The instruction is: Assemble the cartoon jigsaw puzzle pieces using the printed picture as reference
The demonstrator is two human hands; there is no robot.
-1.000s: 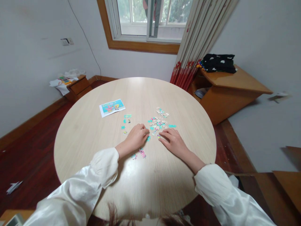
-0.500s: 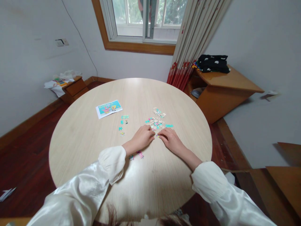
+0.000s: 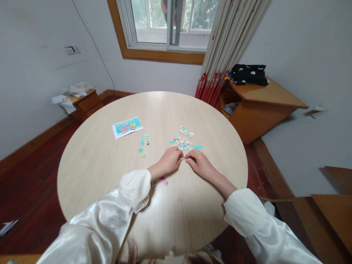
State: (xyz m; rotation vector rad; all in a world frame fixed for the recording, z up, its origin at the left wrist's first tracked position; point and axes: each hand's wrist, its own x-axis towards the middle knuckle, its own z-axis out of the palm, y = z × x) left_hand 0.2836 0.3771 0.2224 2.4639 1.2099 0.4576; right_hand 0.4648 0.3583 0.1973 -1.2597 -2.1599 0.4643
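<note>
My left hand (image 3: 172,158) and my right hand (image 3: 200,161) meet just in front of a heap of jigsaw puzzle pieces (image 3: 183,143). Between their fingertips is a small pinkish puzzle piece (image 3: 183,159), mostly covered; both hands pinch at it. Whether it is one piece or two is too small to tell. A pink joined cluster (image 3: 164,180) lies by my left wrist, with a teal piece (image 3: 154,184) partly hidden beside the cuff. Farther left, several teal and yellow pieces (image 3: 141,150) form a loose column.
A printed picture card (image 3: 127,127) with cartoon figures lies at the left of the round wooden table (image 3: 90,172). A smaller group of pieces (image 3: 186,131) sits behind the heap. Beyond the table stand a curtain (image 3: 220,47) and a wooden cabinet (image 3: 269,97) with dark cloth on top.
My left hand has shifted slightly right, closing the gap to my right hand, and its fingers now meet the small piece. My right hand has barely moved.
</note>
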